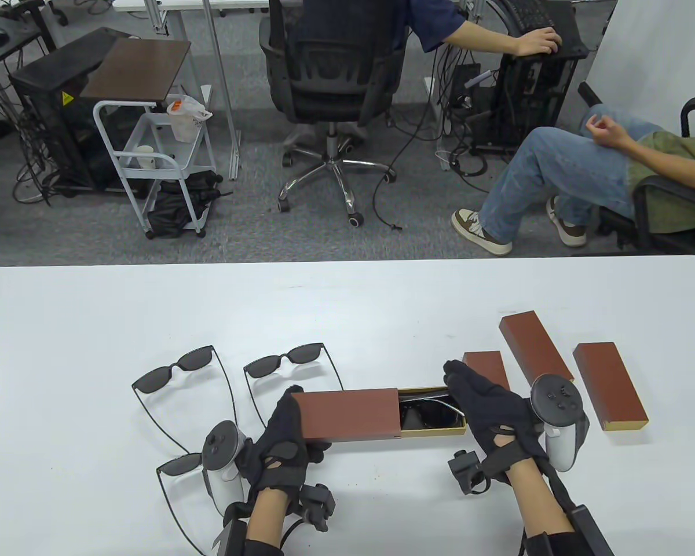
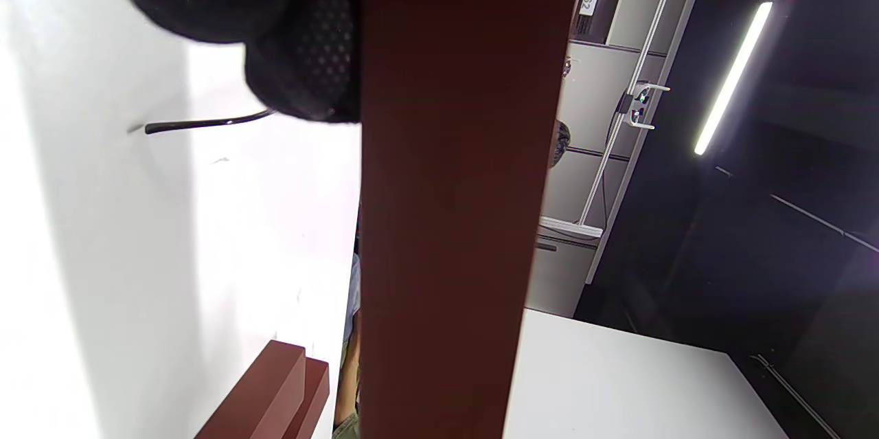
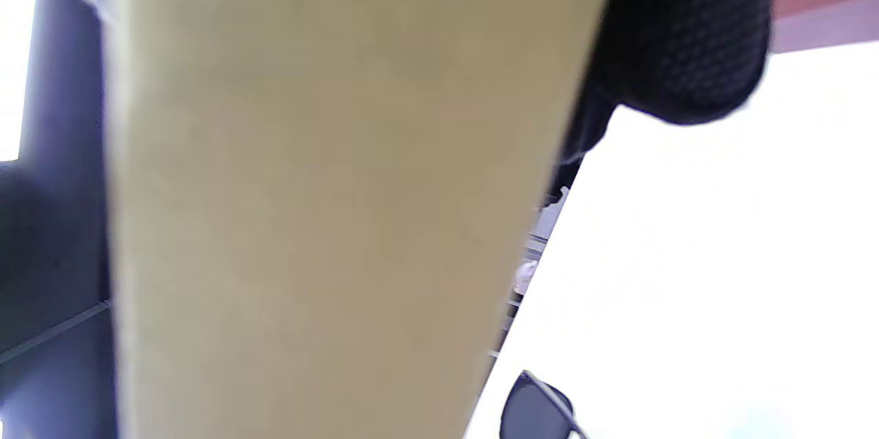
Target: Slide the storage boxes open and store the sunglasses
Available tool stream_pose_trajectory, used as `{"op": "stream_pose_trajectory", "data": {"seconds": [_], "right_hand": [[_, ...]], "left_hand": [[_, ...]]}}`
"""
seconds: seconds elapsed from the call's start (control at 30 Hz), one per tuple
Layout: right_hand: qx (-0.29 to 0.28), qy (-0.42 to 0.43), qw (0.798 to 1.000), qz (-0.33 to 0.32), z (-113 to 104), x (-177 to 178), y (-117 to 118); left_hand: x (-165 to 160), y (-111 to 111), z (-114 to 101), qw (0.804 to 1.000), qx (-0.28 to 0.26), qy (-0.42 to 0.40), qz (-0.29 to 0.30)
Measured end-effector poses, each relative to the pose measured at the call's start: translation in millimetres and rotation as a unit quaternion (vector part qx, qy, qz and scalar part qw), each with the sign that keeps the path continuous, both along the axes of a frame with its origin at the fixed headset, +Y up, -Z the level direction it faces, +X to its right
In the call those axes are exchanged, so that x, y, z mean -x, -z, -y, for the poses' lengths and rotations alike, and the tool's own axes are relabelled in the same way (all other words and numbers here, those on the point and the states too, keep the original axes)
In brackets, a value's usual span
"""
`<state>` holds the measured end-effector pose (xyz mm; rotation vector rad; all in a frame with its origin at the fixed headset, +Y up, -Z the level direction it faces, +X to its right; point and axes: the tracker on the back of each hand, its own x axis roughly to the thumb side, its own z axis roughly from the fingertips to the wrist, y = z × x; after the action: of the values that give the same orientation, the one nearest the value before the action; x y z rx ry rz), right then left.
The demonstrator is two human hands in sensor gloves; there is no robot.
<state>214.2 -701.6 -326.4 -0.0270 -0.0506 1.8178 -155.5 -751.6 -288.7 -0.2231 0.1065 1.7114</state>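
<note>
A brown sliding box lies across the table's near middle. My left hand (image 1: 286,431) grips the left end of its brown sleeve (image 1: 350,414); the sleeve (image 2: 453,205) fills the left wrist view. My right hand (image 1: 486,405) holds the right end of the gold inner tray (image 1: 434,430), which sticks out of the sleeve with folded dark sunglasses (image 1: 425,412) inside. The tray's gold side (image 3: 329,205) fills the right wrist view. Three loose sunglasses lie to the left: one pair (image 1: 174,373), a second (image 1: 284,362), a third (image 1: 179,466) by my left wrist.
Three closed brown boxes lie at the right: one (image 1: 489,368) behind my right hand, one (image 1: 536,344) angled, one (image 1: 609,385) furthest right. Beyond the table's far edge (image 1: 347,262) are office chairs, a cart and two seated people.
</note>
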Motion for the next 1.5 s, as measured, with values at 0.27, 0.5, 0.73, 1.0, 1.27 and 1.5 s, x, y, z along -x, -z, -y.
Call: {"op": "stream_pose_trajectory", "data": {"seconds": [0.27, 0.5, 0.73, 1.0, 1.27, 1.5], "right_hand": [[-0.006, 0.002, 1.000, 0.014, 17, -1, -2], [-0.021, -0.002, 0.999, 0.027, 14, -2, -7], [-0.075, 0.051, 0.995, -0.040, 16, 12, -13], [-0.079, 0.066, 0.988, -0.114, 16, 30, -16], [-0.059, 0.059, 0.981, -0.173, 20, 42, -18], [-0.050, 0.047, 0.977, -0.202, 22, 51, -20]], "left_hand": [[1, 1, 3, 1.000, 0.002, 0.015, -0.004], [0, 1, 3, 1.000, -0.001, 0.015, -0.001], [1, -1, 1, 1.000, 0.000, -0.001, -0.010], [-12, -2, -3, 1.000, 0.002, -0.008, 0.021], [-25, -2, -3, 0.997, 0.011, -0.014, 0.080], [-36, -3, -5, 0.993, 0.010, -0.008, 0.116]]}}
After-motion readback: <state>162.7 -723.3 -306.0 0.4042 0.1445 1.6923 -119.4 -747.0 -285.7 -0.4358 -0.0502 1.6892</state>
